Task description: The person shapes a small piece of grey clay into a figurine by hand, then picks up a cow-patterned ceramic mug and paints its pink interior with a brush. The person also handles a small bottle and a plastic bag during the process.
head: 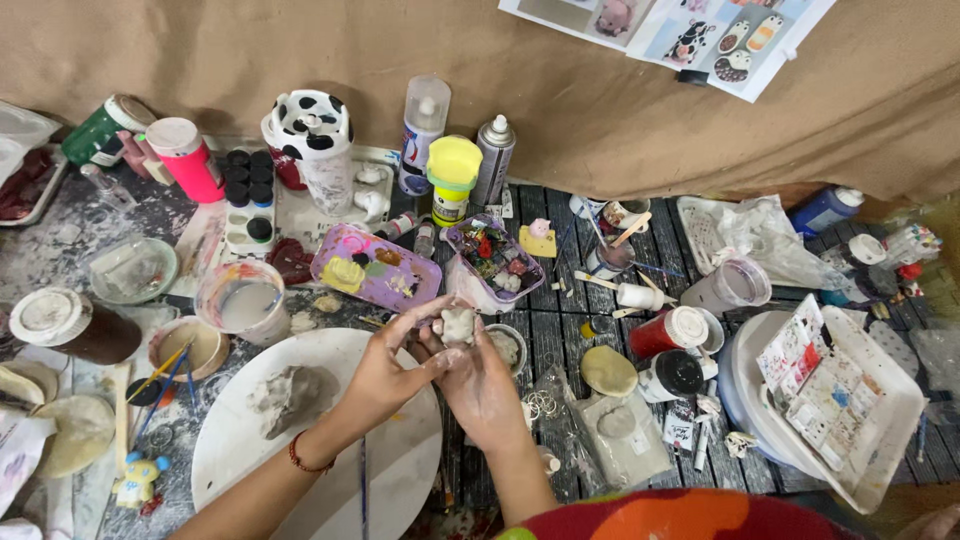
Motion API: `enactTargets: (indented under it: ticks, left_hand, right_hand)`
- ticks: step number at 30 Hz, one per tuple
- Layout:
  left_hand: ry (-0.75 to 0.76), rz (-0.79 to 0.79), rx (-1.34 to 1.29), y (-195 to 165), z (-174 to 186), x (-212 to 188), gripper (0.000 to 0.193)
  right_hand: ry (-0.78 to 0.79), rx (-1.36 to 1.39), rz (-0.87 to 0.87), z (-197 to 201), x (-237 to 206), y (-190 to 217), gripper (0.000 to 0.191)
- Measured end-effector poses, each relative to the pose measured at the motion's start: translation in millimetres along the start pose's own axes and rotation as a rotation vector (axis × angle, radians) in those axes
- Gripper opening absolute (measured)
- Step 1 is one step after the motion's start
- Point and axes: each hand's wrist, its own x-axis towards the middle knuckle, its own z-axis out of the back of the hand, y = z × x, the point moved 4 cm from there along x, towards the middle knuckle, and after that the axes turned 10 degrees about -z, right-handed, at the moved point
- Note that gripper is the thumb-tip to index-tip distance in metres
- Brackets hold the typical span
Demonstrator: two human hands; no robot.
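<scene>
Both my hands meet over the middle of a cluttered craft table, pinching a small lump of pale grey clay [458,324]. My left hand [385,370], with a red thread bracelet at the wrist, presses its fingertips on the lump from the left. My right hand [480,385] cups the lump from below and right, smeared with clay. Under my left forearm lies a large round white board [240,440] with a grey clay smear on it. A small bowl [507,345] sits just right of the lump.
A purple paint palette tray [375,268], a tub of small coloured pieces [493,258], a cup of cloudy water [243,300], spray cans and bottles [494,158] stand behind. Brushes [165,375] rest left. A white paint palette box [840,400] sits right. Brown cloth backs the table.
</scene>
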Motion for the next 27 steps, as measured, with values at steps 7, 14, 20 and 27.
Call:
enactTargets:
  ticks: [7, 14, 20, 27]
  left_hand:
    - [-0.025, -0.232, 0.151, -10.6, 4.5, -4.8, 0.053]
    - [-0.035, -0.271, 0.264, -10.7, 14.2, -5.9, 0.054]
    - [-0.011, -0.279, 0.269, -10.1, 23.7, -7.2, 0.053]
    - [0.037, -0.241, 0.135, -5.7, 29.0, -5.6, 0.055]
  right_hand:
    - [-0.108, -0.011, 0.039, 2.1, -0.3, -14.6, 0.039]
    - [-0.129, 0.023, 0.023, -4.0, -2.5, -27.1, 0.038]
    - [-0.146, -0.028, 0.015, -6.8, -0.3, -34.5, 0.040]
    - [-0.184, 0.013, -0.001, -4.2, -1.5, -36.5, 0.040]
